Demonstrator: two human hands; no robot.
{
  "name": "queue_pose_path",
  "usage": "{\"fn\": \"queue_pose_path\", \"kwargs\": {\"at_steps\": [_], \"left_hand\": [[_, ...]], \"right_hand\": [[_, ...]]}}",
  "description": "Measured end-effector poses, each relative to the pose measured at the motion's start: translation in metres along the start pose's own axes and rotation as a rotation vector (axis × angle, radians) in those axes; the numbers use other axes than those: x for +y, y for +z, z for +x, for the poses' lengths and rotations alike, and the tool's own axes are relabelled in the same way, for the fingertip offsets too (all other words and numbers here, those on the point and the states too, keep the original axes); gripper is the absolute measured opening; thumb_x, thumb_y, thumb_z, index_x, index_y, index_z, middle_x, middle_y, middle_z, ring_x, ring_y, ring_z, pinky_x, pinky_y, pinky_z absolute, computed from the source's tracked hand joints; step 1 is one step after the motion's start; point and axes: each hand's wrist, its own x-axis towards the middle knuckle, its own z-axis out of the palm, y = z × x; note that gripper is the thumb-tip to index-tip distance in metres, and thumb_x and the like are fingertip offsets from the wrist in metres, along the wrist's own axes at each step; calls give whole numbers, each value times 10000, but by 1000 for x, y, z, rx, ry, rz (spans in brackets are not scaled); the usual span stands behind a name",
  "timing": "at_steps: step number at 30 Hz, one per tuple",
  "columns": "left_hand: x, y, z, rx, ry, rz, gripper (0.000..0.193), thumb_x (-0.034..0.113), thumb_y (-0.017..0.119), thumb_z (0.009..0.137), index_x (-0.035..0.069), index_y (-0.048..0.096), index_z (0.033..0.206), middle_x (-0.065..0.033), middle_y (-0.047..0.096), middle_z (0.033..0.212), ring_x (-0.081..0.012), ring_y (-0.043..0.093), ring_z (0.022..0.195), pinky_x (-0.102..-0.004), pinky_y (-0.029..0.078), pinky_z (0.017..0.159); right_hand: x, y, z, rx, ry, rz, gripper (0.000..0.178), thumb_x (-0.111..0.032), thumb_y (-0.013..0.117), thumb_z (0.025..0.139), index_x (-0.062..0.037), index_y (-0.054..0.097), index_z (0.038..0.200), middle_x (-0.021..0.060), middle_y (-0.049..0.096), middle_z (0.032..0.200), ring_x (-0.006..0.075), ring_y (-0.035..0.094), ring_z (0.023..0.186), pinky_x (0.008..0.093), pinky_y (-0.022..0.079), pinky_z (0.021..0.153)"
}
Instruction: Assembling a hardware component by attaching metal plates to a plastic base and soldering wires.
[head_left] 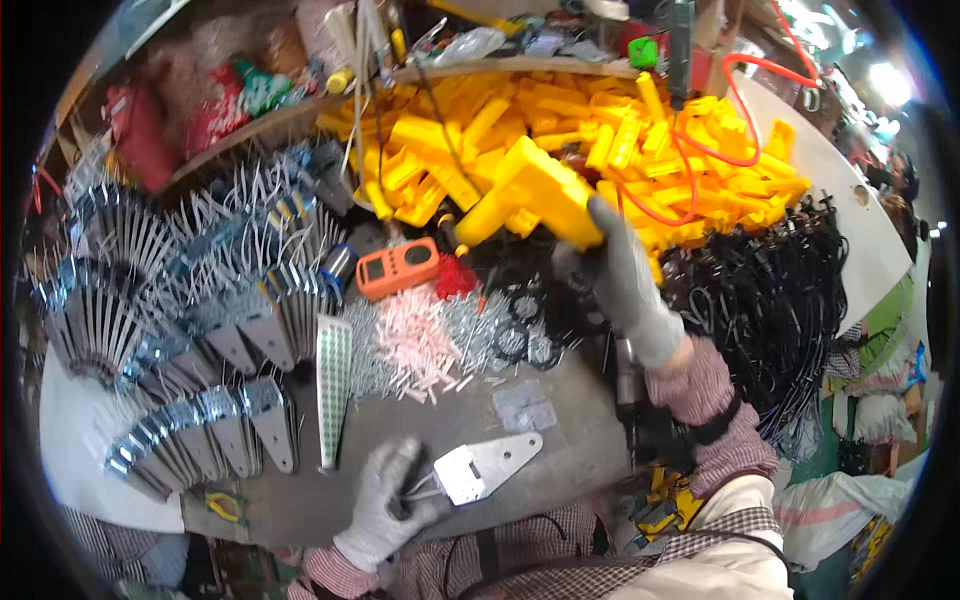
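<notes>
At the pile's near side, my right hand [632,300], in a grey glove, grips the end of a large yellow plastic housing [540,192]. Its fingertips are partly hidden. My left hand [385,505], also gloved, is low at the table's near edge with thumb and fingers apart. Right beside it lies a flat grey metal bracket [512,455] with holes and a tapered end. A shiny white block [460,475] sits on the bracket, and short pale wires run from it toward my left hand.
Yellow housings [430,140] heap along the back. Rows of metal brackets with wires [225,430] fill the left. Pink sleeves [415,340] and loose screws lie mid-table near an orange meter [398,268]. Black cables [760,290] hang at right; a red hose [690,200] crosses the heap.
</notes>
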Motion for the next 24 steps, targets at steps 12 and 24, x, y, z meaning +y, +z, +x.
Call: {"fn": "queue_pose_path", "kwargs": {"at_steps": [12,24], "left_hand": [[26,-29,32,275,-437,-422,529,392,711,958,-53,632,1232,-78,637,922,-79,547,606,-236,437,538],[27,-31,20,220,-430,-442,456,393,581,1034,-21,678,1200,-59,674,849,-79,550,604,-237,439,557]], "right_hand": [[29,88,-131,-414,19,-192,510,-278,420,1085,-1,338,1505,175,478,1407,237,490,1296,364,398,1097],[36,109,-148,-225,132,-146,384,-210,449,1071,-9,470,1397,142,558,1309,196,539,1214,348,422,1054]]}}
